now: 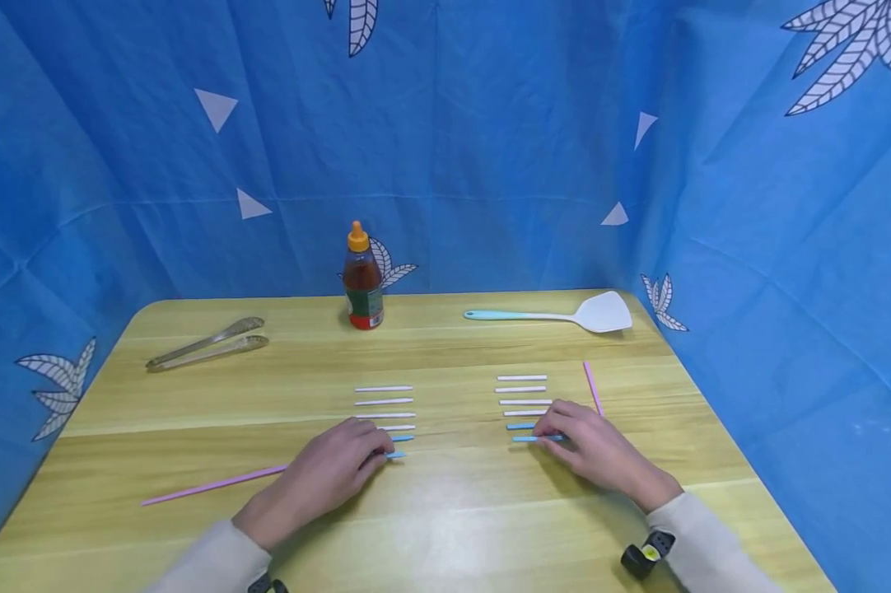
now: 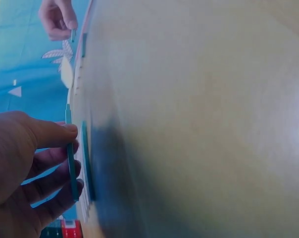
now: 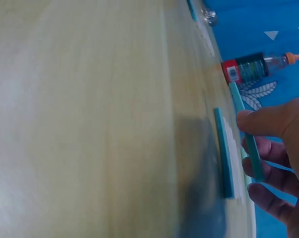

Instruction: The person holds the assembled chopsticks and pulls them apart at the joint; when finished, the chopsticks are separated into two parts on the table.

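My left hand (image 1: pixel 334 463) pinches a short blue stick (image 2: pixel 71 158) between thumb and fingers. Beside it, a second blue stick (image 2: pixel 87 161) lies on the table. On the other side, my right hand (image 1: pixel 590 445) pinches another blue stick (image 3: pixel 247 136), just over the tabletop, with one more blue stick (image 3: pixel 224 153) lying close by. Beyond each hand runs a row of several short white sticks, such as the left white stick (image 1: pixel 384 402) and the right white stick (image 1: pixel 521 389), roughly parallel to each other. The fingers partly hide the blue sticks in the head view.
A long pink stick (image 1: pixel 216 485) lies left of the left hand, another pink stick (image 1: pixel 592 385) beyond the right hand. Metal tongs (image 1: pixel 212 344), an orange-capped sauce bottle (image 1: pixel 364 288) and a white spatula (image 1: pixel 601 313) stand or lie along the back, before a blue curtain (image 1: pixel 490 123).
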Motion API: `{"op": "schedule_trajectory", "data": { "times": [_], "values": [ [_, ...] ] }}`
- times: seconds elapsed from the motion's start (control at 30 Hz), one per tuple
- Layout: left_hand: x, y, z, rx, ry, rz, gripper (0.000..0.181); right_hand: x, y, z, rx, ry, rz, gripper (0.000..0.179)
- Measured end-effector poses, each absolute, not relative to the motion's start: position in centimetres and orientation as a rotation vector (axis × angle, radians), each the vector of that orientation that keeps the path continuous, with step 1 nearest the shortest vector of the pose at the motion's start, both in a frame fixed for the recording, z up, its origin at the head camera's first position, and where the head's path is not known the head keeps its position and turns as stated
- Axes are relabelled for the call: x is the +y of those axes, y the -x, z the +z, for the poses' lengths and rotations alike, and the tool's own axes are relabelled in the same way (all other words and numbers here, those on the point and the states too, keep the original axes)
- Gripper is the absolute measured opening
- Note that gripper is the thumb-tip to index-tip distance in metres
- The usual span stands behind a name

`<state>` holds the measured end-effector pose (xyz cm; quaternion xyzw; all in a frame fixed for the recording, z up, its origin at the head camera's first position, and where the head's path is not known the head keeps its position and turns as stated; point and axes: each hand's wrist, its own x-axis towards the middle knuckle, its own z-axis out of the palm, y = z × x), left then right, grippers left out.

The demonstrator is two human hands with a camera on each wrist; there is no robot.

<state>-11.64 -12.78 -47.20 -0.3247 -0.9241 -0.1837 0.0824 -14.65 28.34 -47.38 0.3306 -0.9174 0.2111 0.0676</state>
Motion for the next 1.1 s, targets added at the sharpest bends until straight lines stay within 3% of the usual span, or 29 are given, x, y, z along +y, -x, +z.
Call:
{"op": "schedule_trajectory", "data": {
  "times": [1.1],
  "values": [
    [-12.0,12.6,-48.7,-2.683,0.984,-0.452,0.012,27.5,15.2,-48.5,-2.696,-0.992,0.36,0.014]
  ]
}}
